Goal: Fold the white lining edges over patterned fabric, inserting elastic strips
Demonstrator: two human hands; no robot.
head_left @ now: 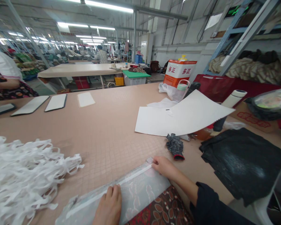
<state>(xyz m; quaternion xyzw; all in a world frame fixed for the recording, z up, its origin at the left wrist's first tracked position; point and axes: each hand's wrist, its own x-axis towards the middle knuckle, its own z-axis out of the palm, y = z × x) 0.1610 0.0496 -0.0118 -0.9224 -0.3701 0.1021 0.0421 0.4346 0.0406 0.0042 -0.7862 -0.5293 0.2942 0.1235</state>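
A grey-white translucent sheet (135,193) with a white strip along its far edge lies at the table's near edge, slanting up to the right. Brown and red leaf-patterned fabric (164,207) shows below it. My left hand (110,204) rests on the sheet and strip, its fingers bent and close together, the thumb out of sight. At the far right corner my right hand (162,165) pinches the sheet's edge between thumb and fingers. A dark knitted glove (175,146) with a red cuff lies just beyond my right hand.
White strips (25,175) form a tangled pile at left. A large white sheet (178,117) and a black fabric stack (243,162) lie at right, near an orange-white container (179,73). Pale panels (56,102) lie at far left, beside a person (7,72).
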